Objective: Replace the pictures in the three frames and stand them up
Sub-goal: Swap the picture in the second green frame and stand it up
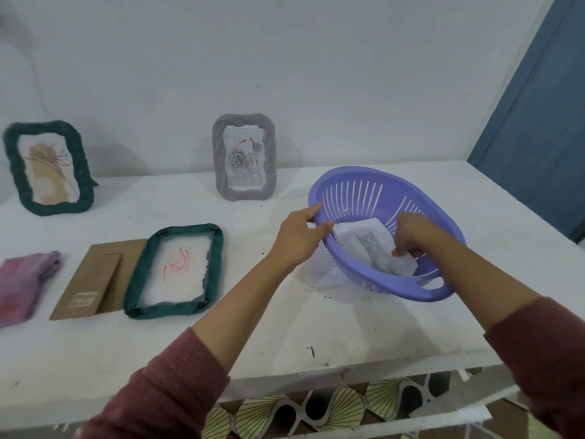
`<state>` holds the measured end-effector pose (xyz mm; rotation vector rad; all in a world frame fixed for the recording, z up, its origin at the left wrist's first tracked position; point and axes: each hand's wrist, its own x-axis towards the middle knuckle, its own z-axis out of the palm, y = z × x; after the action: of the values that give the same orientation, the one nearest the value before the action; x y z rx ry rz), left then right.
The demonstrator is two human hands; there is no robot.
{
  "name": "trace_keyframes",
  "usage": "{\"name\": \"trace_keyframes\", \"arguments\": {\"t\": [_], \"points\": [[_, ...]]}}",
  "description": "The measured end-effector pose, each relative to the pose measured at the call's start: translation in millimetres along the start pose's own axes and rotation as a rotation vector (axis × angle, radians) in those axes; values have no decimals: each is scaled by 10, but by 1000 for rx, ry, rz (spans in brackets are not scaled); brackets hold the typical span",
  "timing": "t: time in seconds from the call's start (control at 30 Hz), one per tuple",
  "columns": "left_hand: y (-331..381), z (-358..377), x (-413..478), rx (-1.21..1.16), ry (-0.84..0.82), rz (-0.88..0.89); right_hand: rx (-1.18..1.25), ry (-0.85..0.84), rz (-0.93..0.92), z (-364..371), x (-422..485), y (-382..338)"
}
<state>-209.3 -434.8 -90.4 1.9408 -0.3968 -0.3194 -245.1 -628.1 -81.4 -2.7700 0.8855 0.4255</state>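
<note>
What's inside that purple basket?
Inside the purple basket lies a picture of a grey cat. The right hand pinches its corner and hides part of the sheet. Whether more pictures lie beneath cannot be seen. The left hand holds the rim.

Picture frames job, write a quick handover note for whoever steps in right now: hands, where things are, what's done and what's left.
Left hand grips the rim of the purple basket, tilting it. Right hand is inside, pinching the cat picture.
Two frames stand by the wall: the green frame on the left and the grey frame in the middle, both with pictures.
The third green frame lies flat and open, its brown backing beside it.
Left: lift the cat picture out, fit it, close the backing, stand the frame up. Whether the standing two are already swapped can't be told.
</note>
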Motion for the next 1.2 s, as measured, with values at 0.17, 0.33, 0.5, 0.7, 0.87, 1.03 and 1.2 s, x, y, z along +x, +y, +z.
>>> {"name": "trace_keyframes", "arguments": {"t": [0.17, 0.33, 0.5, 0.7, 0.87, 1.03, 1.2], "points": [[-15, -2, 13, 17, -16, -1, 10, 20, 7, -102, -48, -13], [97, -100, -68, -20, 126, 74, 146, 123, -149, -527, -361, -127], [352, -388, -348, -439, 93, 64, 304, 366, -463, -633, -1146, -786], [-19, -1154, -484, -543, 267, -61, 303, 221, -759, -32, -1452, -1806], [-628, -1850, -557, -506, 278, -305, 621, 189, -559, 391, -1164, -2210], [-1066, -2150, -563, -398, 226, -360, 1002, -77, -286, 837, -977, -2497], [-1279, -2231, -507, -12, 252, -201, 875, 48, -262, 981, -889, -2615]]}}
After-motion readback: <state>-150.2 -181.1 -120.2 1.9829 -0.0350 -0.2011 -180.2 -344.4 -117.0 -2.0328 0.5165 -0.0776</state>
